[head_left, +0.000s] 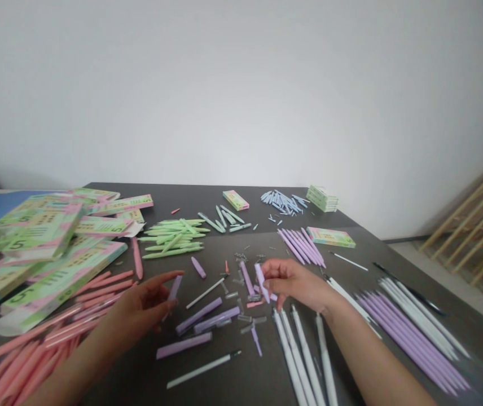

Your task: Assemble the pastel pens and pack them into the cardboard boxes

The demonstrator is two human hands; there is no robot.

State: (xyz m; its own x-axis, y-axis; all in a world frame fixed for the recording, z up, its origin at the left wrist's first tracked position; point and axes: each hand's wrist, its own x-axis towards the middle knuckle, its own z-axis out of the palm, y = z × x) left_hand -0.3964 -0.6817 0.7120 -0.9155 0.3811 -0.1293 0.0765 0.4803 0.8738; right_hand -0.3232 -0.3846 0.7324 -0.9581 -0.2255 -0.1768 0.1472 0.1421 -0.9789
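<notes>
My left hand [150, 301] is closed with a short purple pen part [175, 288] between thumb and fingers. To the right, my right hand [286, 280] pinches another purple pen part [260, 279], held tilted above the table. Between the hands lie a purple pen barrel [246, 278], small clear plastic pieces [232, 295], tiny metal springs [241, 256] and a white refill [205, 292]. Closer to me are more purple barrels [184, 345], a thin purple piece [257, 340] and a second refill [202, 370]. A purple pen tip section [198, 267] lies beyond my left hand.
Pink pens [25, 366] and printed boxes [44, 282] pile up at left. Green pens [176, 237] and blue pen parts [281, 201] lie farther back. Purple pens [301, 246], white barrels [304, 361] and long purple barrels [413, 341] lie at right on the dark table [262, 237].
</notes>
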